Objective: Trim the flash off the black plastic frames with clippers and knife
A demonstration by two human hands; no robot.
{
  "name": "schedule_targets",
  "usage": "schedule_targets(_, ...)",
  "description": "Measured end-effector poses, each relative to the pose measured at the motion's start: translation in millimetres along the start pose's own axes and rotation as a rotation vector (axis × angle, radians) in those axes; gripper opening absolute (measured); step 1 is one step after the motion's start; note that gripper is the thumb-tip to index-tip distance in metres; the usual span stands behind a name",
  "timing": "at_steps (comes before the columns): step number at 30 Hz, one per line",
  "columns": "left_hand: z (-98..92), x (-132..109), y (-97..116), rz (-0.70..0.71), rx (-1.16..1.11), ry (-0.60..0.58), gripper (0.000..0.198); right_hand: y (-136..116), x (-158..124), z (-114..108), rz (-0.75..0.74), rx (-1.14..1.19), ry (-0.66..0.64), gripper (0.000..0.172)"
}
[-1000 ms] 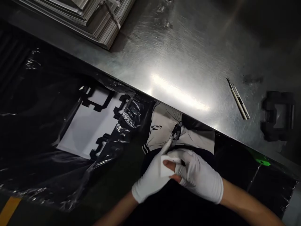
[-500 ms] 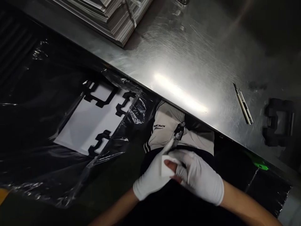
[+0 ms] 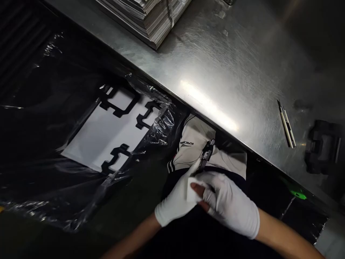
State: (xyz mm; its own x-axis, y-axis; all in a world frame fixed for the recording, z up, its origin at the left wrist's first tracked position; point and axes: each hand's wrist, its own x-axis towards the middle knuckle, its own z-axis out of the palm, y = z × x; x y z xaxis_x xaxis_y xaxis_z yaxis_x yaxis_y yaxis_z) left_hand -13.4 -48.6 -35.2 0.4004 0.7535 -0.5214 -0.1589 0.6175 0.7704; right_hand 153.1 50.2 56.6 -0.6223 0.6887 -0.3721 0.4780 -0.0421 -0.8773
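My left hand, in a white glove, is closed around a dark notched part that sticks up past its fingers over my lap. My right hand wears a white glove with bare fingertips showing. It pinches a small white pad close against the left hand. Whether the pad touches the dark part is hidden by the fingers. To the left, black notched frames lie on a white sheet inside clear plastic.
A metal table slants across the view above my lap. On it are a tied stack of sheets, two slim craft knives and another black frame. A bright green item lies below the edge at right.
The view has shifted slightly, so the table and plastic sit differently in it. Both hands keep nearly the same pose, with the right fingers and white pad moved only a little.
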Motion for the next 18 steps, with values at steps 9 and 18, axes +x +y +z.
schedule_targets(9,-6.1,5,10,0.042,0.019,0.021,0.035,4,3,-7,0.064,-0.123,0.041,0.023)
schedule_targets(18,-2.1,4,1,0.065,-0.016,0.043,0.062,11,-2,-6,-0.123,-0.234,0.123,0.039)
